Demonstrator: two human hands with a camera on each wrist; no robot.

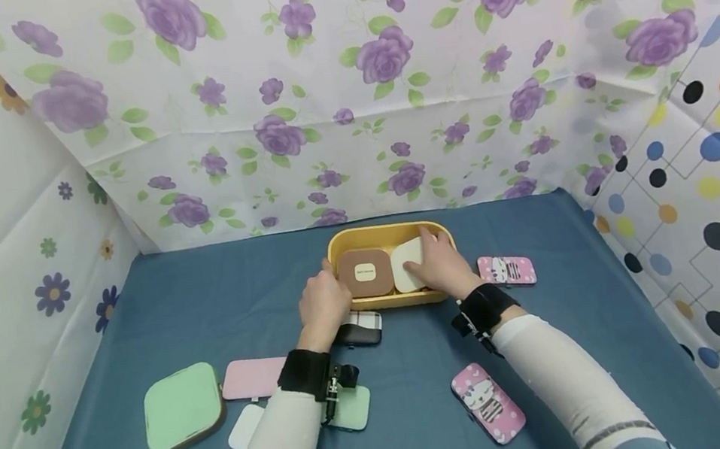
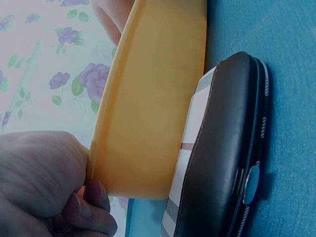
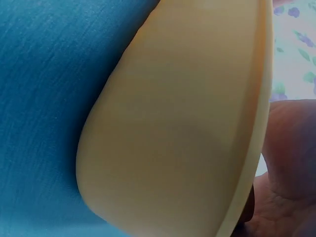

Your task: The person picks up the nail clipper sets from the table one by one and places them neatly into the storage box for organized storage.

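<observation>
We see the left hand (image 1: 325, 301) with its grip clamped on the left rim of the yellow bin (image 1: 397, 301) on the blue tabletop (image 1: 412, 415); inside, the right hand (image 1: 440, 263) grips the white case (image 1: 405, 253) just beside the brown case (image 1: 364, 258).

Both arms (image 1: 561, 380) reach forward, left fingers (image 2: 100, 196) curled, right fingers (image 1: 428, 238) gripping.

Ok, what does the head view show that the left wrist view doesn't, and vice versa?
Head view only: the brown square case and white rounded case inside the yellow oblong bin, plus two patterned pink oblong cases. Left wrist view only: the oval metallic clasp on the black-and-plaid case. Both: that case, the bin, left hand, blue tablecloth and purple-flowered backdrop.
</observation>
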